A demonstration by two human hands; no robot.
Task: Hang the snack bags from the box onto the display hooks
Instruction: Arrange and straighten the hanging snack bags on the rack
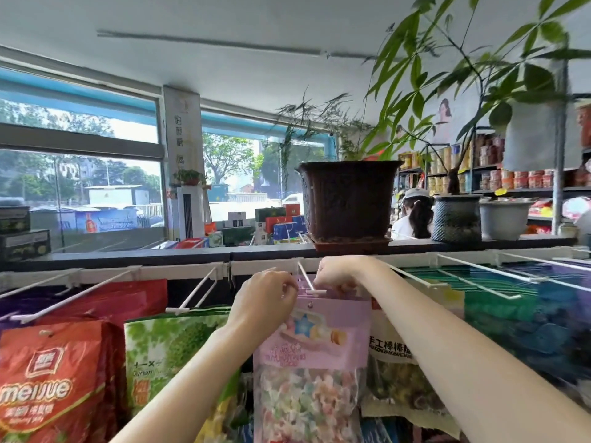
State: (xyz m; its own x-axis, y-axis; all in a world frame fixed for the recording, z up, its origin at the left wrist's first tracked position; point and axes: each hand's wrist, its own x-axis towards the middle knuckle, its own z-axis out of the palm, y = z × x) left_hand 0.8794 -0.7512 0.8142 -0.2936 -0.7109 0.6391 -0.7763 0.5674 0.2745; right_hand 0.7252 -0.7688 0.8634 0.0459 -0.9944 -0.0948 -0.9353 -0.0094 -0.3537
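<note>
Both hands raised to a display hook (pixel 306 280), a white wire peg that runs from the rail under the shelf out toward the person and ends in a short crossbar. The left hand (pixel 267 294) pinches the top left corner of a lilac snack bag (pixel 315 353); the right hand (pixel 335 272) pinches the top edge just right of the hook. The fingers of both are pressed together on the bag's header.

The bag hangs upright, long axis vertical, directly below the hook's tip. Its small hang hole sits just beneath the crossbar, apparently not yet threaded onto the wire, though the hands hide part of the header. The coming move, as judged here, turns on this: the hole must rise to the level of the tip, then travel along the hook's axis, away from the person toward the rail. Both hands lie equally near the hook, one on each side.

Left of the hook hang a green bag (pixel 179 346) and a red bag (pixel 54 378); above it, a brown plant pot (pixel 348 199) on the shelf.
</note>
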